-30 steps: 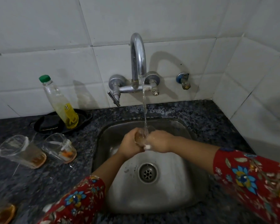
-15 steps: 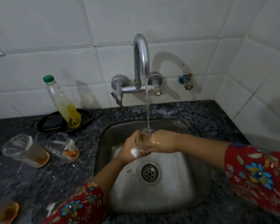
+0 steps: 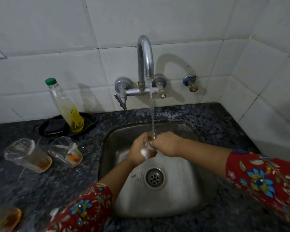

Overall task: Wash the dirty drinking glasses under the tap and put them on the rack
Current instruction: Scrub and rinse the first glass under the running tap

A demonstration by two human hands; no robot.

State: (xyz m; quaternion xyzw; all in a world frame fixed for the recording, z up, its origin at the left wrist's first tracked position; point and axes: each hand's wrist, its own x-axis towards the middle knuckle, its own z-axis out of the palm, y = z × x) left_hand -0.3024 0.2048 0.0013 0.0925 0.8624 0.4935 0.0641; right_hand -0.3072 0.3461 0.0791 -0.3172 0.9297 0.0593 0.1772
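Observation:
A clear drinking glass (image 3: 150, 141) sits between both hands over the steel sink (image 3: 191, 190), right under the water stream from the chrome tap (image 3: 145, 61). My left hand (image 3: 138, 150) wraps it from the left, with a blob of white foam on the fingers. My right hand (image 3: 167, 144) grips it from the right. Most of the glass is hidden by the hands. Two dirty glasses stand on the dark counter to the left, one (image 3: 28, 154) with brown residue and one (image 3: 65, 151) with orange bits. A third dirty glass (image 3: 6, 218) shows at the bottom left corner.
A soap bottle (image 3: 65, 106) with a green cap stands in a black dish (image 3: 90, 121) behind the glasses. The speckled granite counter (image 3: 208, 118) surrounds the sink. White tiled walls close in behind and on the right. A small valve (image 3: 190, 82) sticks out of the wall. No rack is in view.
Both hands have stayed under the stream, turning and rubbing the glass. The foam blob moved from the right hand's side to the left hand's fingers.

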